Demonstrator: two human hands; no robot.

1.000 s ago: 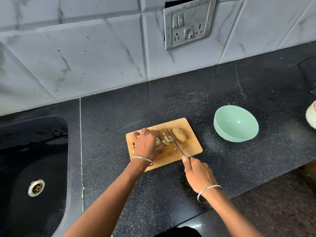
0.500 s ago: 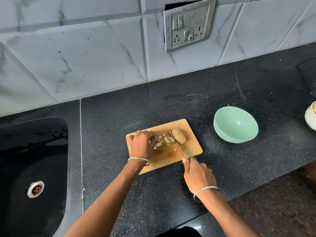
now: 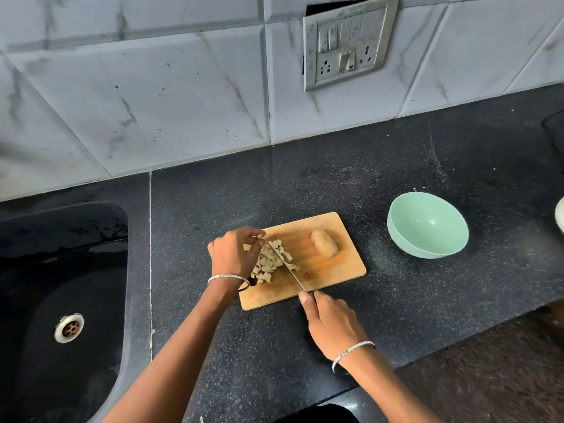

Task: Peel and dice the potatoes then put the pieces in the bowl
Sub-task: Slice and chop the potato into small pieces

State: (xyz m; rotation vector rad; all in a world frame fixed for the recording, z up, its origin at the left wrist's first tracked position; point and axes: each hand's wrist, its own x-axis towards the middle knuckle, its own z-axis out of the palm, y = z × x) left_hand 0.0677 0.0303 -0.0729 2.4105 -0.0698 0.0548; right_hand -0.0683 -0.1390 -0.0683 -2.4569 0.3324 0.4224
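Nearest: right hand (image 3: 332, 325), just off the near edge of the cutting board (image 3: 332, 271), wrapped round the handle of a knife (image 3: 289, 270), forefinger stretched forward along the top toward the blade. Silver bangle (image 3: 352, 352) on that wrist. Blade slanting away and leftward from this hand, tip sunk in a heap of potato pieces (image 3: 268, 261).

A little further out, left hand (image 3: 233, 253) over the board's left end, knuckles up, fingers bent down over the left side of the heap and cupped against it; thumb hidden, so hard to tell how firm the hold. Second bangle (image 3: 227, 276) at this wrist. Pieces pale and rough-cut, bunched between the left hand's fingers and the knife, a few strays on the blade's right side.

Beyond the right hand, right of the knife tip: one whole peeled potato (image 3: 324, 243) lying on the board's far right part, apart from the heap, touched by neither hand.

Well right of both hands, off the board: mint-green bowl (image 3: 427, 222), upright on the dark speckled countertop (image 3: 305, 184), smooth green inside in plain view.

Far left of the left hand: black sink (image 3: 45, 270) with a metal drain (image 3: 69, 328).

Farthest, beyond both hands: grey marbled wall tiles (image 3: 152, 87), with a switch-and-socket plate (image 3: 346, 45) high above the right hand.
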